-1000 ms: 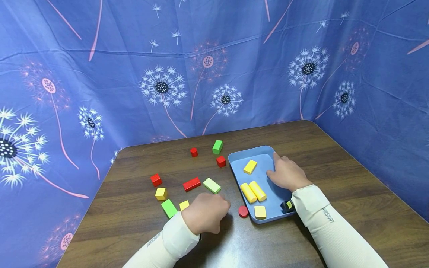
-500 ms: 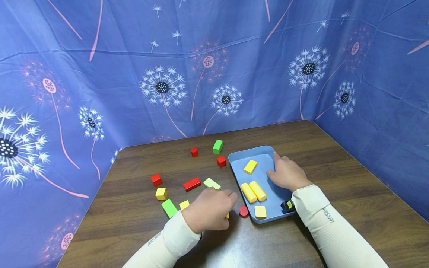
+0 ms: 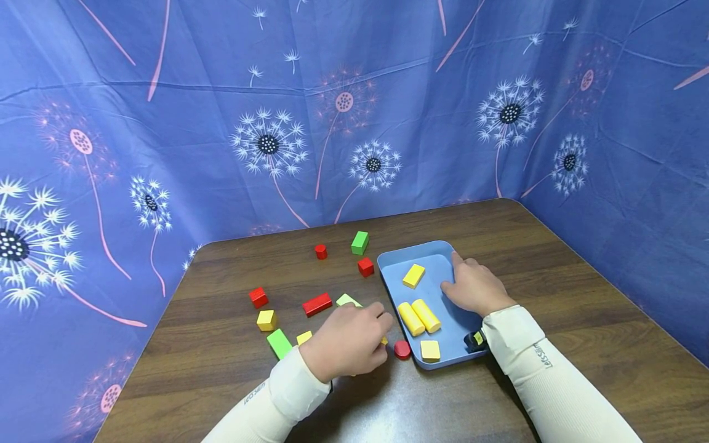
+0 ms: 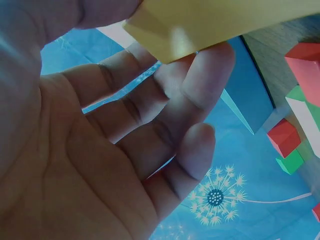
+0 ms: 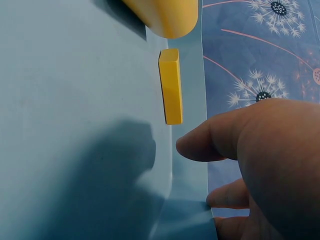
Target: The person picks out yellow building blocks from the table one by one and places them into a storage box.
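My left hand [image 3: 354, 341], low over the table left of the tray, pinches a yellow block [image 4: 185, 27] between thumb and fingertips. In the head view the hand hides most of that block. A flat-sided face and one corner of it fill the top of the left wrist view. My right hand [image 3: 477, 288] holds the blue tray [image 3: 445, 357] at its right rim, thumb on the inner side and fingers over the edge. Inside the tray are two yellow cylinders [image 3: 426, 316], a yellow rectangular block [image 3: 413, 276] and a pale yellow square block [image 3: 429, 351].
A red disc [image 3: 402, 350] lies beside the tray's left wall. Scattered leftward are a red bar [image 3: 317, 304], a light green block [image 3: 348, 300], a green block [image 3: 279, 344], a yellow cube [image 3: 266, 320] and several other pieces. A blue dandelion-print cloth [image 3: 310, 135] hangs behind the table.
My left hand has turned and lifted slightly, shifting a little right toward the tray with a yellow block now showing at its fingertips. The right hand and tray have stayed still.
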The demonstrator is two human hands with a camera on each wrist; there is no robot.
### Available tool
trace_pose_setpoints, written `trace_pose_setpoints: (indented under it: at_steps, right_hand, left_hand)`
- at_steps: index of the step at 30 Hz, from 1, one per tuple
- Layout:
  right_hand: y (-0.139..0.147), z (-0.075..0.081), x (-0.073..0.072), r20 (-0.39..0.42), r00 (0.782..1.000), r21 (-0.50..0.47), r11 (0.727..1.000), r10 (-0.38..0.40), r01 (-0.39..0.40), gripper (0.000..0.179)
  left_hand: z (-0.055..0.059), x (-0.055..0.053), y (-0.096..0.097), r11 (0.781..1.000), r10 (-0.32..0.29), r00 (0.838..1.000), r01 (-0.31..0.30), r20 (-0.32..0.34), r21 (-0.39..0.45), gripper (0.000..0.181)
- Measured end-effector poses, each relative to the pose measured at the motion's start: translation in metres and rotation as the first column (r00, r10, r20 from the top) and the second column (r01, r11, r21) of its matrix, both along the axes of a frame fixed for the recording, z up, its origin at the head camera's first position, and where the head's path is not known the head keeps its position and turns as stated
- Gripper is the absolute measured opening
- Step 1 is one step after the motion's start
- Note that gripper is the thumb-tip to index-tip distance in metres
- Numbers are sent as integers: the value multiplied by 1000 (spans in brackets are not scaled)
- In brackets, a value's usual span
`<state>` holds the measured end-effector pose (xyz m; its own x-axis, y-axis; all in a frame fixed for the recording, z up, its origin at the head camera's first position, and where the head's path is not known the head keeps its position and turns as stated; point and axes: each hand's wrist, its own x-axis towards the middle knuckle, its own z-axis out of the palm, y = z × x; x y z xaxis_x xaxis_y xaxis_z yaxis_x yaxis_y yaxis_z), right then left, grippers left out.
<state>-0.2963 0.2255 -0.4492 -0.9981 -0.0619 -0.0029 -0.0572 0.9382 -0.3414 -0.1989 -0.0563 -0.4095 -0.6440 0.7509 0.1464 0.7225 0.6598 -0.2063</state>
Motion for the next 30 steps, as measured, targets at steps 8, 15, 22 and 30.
trace_pose_setpoints:
  at_steps: [8, 15, 22, 30]
  right_hand:
    - [0, 0, 0, -4, 1000, -1, 1000, 3, -3, 84]
    - [0, 1, 0, -10, 1000, 1, 1000, 5, -5, 84]
    - [0, -1, -1, -12, 1000, 1, 1000, 2, -2, 84]
    - [0, -3, -2, -8, 1000, 1, 1000, -6, 6, 84]
  left_hand:
    - [1, -1, 0, 1000, -8, 1000, 8, -13, 24, 10]
    - [3, 0, -1, 999, -21, 999, 23, -50, 37, 6]
    - [4, 0, -1, 998, -28, 998, 31, -49, 61, 10]
    - [5, 0, -2, 997, -22, 998, 26, -54, 66, 12]
